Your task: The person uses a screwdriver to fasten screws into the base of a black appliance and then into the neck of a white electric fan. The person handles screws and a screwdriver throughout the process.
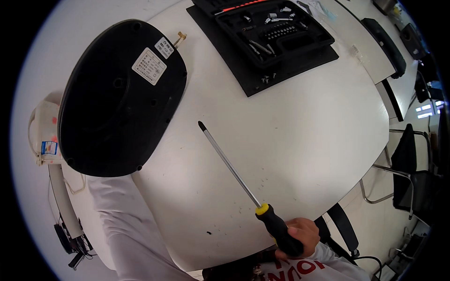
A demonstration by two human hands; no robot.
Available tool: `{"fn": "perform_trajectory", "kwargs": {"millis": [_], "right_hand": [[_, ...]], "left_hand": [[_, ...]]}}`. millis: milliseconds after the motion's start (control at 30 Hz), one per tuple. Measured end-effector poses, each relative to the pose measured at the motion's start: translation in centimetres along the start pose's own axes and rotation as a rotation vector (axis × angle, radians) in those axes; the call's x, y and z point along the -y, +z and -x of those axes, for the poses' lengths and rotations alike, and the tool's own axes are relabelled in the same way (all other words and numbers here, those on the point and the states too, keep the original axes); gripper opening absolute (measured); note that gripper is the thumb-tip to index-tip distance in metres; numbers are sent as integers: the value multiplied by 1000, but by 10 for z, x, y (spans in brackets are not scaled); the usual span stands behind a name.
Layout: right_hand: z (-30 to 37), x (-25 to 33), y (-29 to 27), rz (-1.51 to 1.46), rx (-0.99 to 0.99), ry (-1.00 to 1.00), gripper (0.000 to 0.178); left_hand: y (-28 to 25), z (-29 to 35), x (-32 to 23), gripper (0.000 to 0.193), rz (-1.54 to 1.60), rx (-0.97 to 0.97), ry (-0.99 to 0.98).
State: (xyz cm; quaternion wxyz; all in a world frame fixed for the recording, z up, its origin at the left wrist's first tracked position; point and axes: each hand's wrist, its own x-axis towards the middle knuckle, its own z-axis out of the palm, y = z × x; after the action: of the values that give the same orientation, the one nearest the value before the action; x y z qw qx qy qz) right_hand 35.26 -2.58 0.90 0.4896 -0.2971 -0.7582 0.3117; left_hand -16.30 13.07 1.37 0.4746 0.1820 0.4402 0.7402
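Plainly, one long screwdriver [247, 189] lies in the grip of the right hand [304, 236], fingers wrapped round its black-and-yellow handle, the shaft slanting up and left over the white surface [318, 131]. Of the two hands, the left is hidden behind one black panel [117, 107] bearing two white labels [149, 66]; whether it grips cannot be told. Farther out, one open black tool case [323, 36] holds two rows of bits [281, 31] and several sockets; it rests on one black mat [290, 70], with a few loose screws [266, 78] beside it, too small to count.
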Motion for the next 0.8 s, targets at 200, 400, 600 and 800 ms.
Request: {"fn": "perform_trajectory", "kwargs": {"millis": [200,400,600,800], "right_hand": [[-1,0,2,14,-2,-16,50],[1,0,1,-2,-21,-30,53],[9,-2,-2,7,-4,-48,59],[26,-7,5,58,-97,-12,64]], "left_hand": [[4,3,-2,51,43,-43,37],[16,4,-12,53,84,-48,89],[30,12,-25,55,130,-45,158],[50,16,-51,57,225,-13,296]]}}
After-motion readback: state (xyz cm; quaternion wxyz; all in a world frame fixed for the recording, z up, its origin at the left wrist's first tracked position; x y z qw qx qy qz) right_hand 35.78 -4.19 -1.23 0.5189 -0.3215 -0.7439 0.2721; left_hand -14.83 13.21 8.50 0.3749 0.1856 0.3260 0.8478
